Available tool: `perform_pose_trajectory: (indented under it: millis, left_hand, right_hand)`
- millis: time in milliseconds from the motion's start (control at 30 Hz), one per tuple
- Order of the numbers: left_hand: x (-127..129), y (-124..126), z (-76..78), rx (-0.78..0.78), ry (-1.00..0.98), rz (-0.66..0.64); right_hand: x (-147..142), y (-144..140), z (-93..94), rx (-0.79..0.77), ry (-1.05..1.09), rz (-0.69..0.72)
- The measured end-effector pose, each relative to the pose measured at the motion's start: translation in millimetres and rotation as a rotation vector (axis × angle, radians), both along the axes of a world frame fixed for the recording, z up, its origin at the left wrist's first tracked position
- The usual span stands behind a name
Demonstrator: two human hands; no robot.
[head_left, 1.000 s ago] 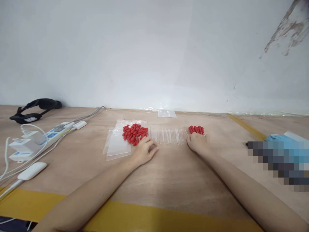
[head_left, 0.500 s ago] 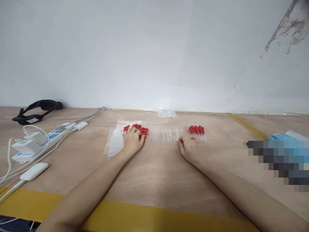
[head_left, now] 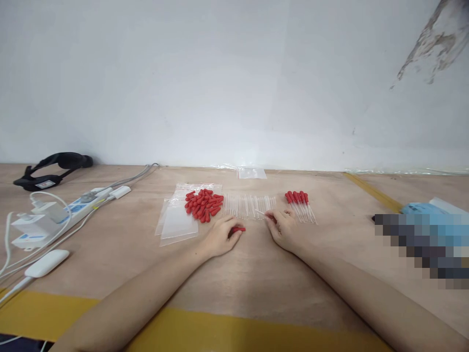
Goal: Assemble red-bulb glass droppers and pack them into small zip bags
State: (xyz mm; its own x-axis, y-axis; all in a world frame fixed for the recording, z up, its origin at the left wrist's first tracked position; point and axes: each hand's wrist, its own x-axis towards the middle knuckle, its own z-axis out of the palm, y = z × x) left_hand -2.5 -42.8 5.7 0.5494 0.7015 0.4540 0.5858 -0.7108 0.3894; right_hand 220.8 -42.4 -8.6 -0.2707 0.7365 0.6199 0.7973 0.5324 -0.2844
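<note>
A: What do the fingers hold?
B: The left hand pinches one red rubber cap low over the table. The right hand pinches a clear glass tube, tip toward the left.

A: What lies just beyond?
B: A row of clear tubes sits between a pile of red caps on clear plastic bags at left and finished droppers at right.

A: And farther out?
B: A power strip and a black strap, far left.
</note>
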Motion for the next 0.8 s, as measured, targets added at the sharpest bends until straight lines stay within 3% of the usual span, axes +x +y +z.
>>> perform_pose_trajectory:
  millis: [400, 800]
  left_hand:
    - [6.7, 3.5, -2.5, -0.046, -0.216, 0.093]
    - [8.8, 0.6, -3.1, -0.206, -0.317, 0.007]
  right_hand:
    - [-10.8, -14.5, 2.8, -0.065, -0.017, 0.110]
    - [-17.9, -27.5, 18.5, -0.082, -0.043, 0.161]
